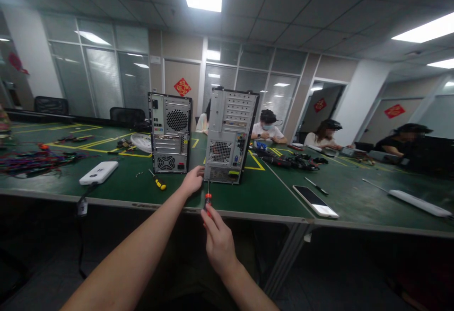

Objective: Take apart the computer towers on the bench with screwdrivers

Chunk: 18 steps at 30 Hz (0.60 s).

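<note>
Two computer tower cases stand on the green table (117, 185) with their backs toward me: a dark one (170, 133) on the left and a grey one (231, 136) on the right. My left hand (192, 179) rests closed against the lower left corner of the grey case. My right hand (217, 237) pinches a red-handled screwdriver (208, 198), whose thin shaft points up at the bottom edge of that case.
A white power bank (99, 172) with a cable, a yellow-handled screwdriver (158, 182), a phone (315, 200), a pen (316, 186), a small white fan (141, 142) and tangled coloured wires (35, 159) lie on the table. Several people sit working at the far side.
</note>
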Available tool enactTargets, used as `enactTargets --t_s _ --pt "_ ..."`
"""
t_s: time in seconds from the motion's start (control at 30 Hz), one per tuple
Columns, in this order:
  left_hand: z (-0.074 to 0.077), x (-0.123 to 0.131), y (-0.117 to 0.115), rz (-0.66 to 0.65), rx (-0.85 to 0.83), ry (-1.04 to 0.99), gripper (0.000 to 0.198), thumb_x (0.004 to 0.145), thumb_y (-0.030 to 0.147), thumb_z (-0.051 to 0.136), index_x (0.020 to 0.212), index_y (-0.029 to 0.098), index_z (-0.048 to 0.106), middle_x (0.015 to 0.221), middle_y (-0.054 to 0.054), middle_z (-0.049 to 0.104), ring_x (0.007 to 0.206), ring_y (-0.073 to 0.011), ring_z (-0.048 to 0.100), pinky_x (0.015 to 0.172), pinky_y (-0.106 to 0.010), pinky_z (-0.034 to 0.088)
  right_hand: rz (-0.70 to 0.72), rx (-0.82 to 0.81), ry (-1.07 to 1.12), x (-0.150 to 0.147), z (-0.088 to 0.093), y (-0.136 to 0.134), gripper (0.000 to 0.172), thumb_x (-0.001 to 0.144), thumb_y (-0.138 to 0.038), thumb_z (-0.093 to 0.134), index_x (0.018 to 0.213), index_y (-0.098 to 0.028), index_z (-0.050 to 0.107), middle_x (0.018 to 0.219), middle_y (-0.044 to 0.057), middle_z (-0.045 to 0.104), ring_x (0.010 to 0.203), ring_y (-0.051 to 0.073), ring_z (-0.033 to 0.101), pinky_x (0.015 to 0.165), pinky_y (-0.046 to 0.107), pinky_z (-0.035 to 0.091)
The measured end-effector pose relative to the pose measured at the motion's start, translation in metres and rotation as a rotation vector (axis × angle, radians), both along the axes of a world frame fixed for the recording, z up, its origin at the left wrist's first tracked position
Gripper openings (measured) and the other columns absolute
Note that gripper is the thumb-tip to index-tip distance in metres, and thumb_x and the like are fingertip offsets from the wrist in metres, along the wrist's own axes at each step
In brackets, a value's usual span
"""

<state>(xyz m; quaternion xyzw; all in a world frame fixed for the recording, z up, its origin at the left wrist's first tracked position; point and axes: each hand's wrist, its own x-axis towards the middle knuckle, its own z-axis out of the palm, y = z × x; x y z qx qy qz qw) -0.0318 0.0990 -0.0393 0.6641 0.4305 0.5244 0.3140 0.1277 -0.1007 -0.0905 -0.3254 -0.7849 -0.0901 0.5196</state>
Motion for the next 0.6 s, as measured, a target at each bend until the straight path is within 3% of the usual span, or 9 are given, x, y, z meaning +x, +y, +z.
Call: enactTargets --t_s 0.2,0.47,0.6 --pt "0.004 0.002 -0.0037 -0.02 -0.054 -0.006 0.056 0.075 -0.002 0.051 0.124 0.018 0.069 0.115 -0.01 0.081 0.12 -0.0225 0.074 0.11 -0.038 0.054 -0.063 -0.037 0.087 -0.0002 0.0052 0.0003 0.035 0.103 -0.021 0.062 0.137 -0.02 0.069 0.131 0.016 0.072 0.115 0.026 0.076 0.096 0.038 0.067" --pt "0.0046 0.0023 -0.0029 -0.015 -0.063 -0.012 0.054 0.072 -0.002 0.051 0.119 0.018 0.069 0.117 -0.011 0.081 0.12 -0.0233 0.074 0.112 -0.039 0.052 -0.003 0.019 -0.005 0.0012 -0.0013 0.0029 0.051 0.103 -0.004 0.046 0.148 -0.022 0.062 0.145 0.016 0.066 0.131 0.024 0.069 0.103 0.035 0.064" --pt "0.006 0.003 -0.0045 -0.012 -0.058 -0.016 0.054 0.07 -0.002 0.051 0.116 0.018 0.07 0.115 -0.011 0.081 0.117 -0.0238 0.075 0.112 -0.04 0.052 -0.048 -0.016 0.082 0.0002 0.0 0.0032 0.037 0.102 -0.016 0.061 0.138 -0.021 0.069 0.133 0.015 0.072 0.12 0.025 0.074 0.1 0.039 0.065"
